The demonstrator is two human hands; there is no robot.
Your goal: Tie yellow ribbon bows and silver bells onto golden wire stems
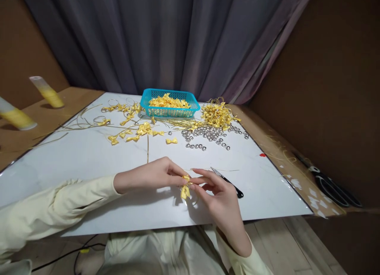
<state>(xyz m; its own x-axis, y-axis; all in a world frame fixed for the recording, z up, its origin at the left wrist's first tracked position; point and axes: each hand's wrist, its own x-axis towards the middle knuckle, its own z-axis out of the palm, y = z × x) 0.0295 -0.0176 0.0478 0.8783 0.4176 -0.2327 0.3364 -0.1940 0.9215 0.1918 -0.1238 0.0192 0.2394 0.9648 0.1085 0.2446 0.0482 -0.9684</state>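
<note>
Just above the front of the white board, my left hand [157, 174] pinches a yellow ribbon bow [185, 192] between thumb and fingers. My right hand [218, 191] meets it from the other side, fingertips closed at the bow's edge on what looks like a thin gold cord. A loop of that cord hangs below the bow; its exact path is hidden by the fingers. Under and beside my right hand lies a small knife or pair of scissors with a black handle [240, 193]. Ahead, a single yellow bow [171, 141] lies apart.
A blue basket [145, 104] of yellow bows stands at the back. Silver beads [208, 133], finished-looking bow pieces [218, 114] and loose gold cords [178, 123] are spread before it. Yellow ribbon rolls [49, 93] stand left; large black scissors [332, 188] lie right on the white board's [97, 156] brown surround.
</note>
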